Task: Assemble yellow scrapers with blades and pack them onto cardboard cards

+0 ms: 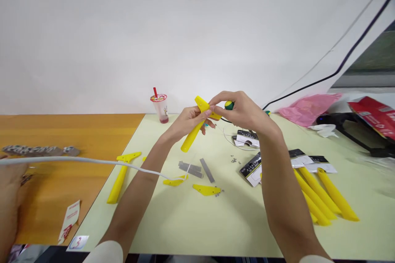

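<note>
Up above the counter [234, 226], there it was: a bright yellow T-shaped tool [195, 130], smooth handle [189, 143] slanting down toward the left, a small spot on its crosspiece [201, 103]! The left hand [189, 121] gripped it near the joint, while the right hand [243, 110] pinched the crosspiece.

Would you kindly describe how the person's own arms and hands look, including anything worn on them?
The left hand and right hand are bare, without gloves. The left forearm and right forearm are uncovered too, and no watch or bracelet shows. At the bottom edge, the left sleeve and right sleeve look plain off-white. A white cable crosses in front of the left forearm.
</note>
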Available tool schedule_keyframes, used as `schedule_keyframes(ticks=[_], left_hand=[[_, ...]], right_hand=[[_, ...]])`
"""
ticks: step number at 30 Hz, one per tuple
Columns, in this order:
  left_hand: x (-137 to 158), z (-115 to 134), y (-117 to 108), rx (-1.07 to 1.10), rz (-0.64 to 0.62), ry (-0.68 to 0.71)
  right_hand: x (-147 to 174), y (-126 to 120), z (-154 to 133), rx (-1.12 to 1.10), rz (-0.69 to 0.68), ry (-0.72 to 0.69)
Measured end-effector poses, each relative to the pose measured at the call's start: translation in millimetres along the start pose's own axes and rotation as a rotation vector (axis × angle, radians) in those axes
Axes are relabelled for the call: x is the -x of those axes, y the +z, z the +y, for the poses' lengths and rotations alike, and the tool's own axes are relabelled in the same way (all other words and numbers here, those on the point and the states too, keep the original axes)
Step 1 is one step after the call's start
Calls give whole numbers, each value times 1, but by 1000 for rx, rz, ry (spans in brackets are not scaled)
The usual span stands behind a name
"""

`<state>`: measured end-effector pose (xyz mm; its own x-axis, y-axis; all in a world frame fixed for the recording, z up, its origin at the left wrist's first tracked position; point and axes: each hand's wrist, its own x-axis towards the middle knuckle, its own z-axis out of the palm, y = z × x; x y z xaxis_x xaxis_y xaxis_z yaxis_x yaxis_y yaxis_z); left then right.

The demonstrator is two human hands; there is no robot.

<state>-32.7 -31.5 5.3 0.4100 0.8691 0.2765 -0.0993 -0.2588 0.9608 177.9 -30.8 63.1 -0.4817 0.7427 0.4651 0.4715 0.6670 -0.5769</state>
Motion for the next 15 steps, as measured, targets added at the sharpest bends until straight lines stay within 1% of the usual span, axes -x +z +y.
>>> schedule_keyframes(ticks=[2,4,7,8,9,10,11,12,14,15], left_hand=[[3,3,-5,-38,7,-2],[5,4,-9,-67,19,-4],[5,4,-15,-88,69,23],[4,4,-17,-95,95,42],[3,4,-19,-100,126,67],[2,5,-20,-101,162,92],[1,6,-21,-96,199,115],[1,8,-22,-83,239,134],[1,11,-22,-30,329,156],[1,13,-21,6,376,161]], right_hand=[[1,8,3,-7,57,-18],[1,14,6,13,115,-7],[0,15,16,61,184,20],[0,14,20,76,179,33],[0,12,25,94,137,51],[0,11,30,116,49,76],[0,11,35,142,-83,113],[0,14,39,170,-243,162],[-2,26,45,227,-560,284],[-3,36,46,249,-687,348]])
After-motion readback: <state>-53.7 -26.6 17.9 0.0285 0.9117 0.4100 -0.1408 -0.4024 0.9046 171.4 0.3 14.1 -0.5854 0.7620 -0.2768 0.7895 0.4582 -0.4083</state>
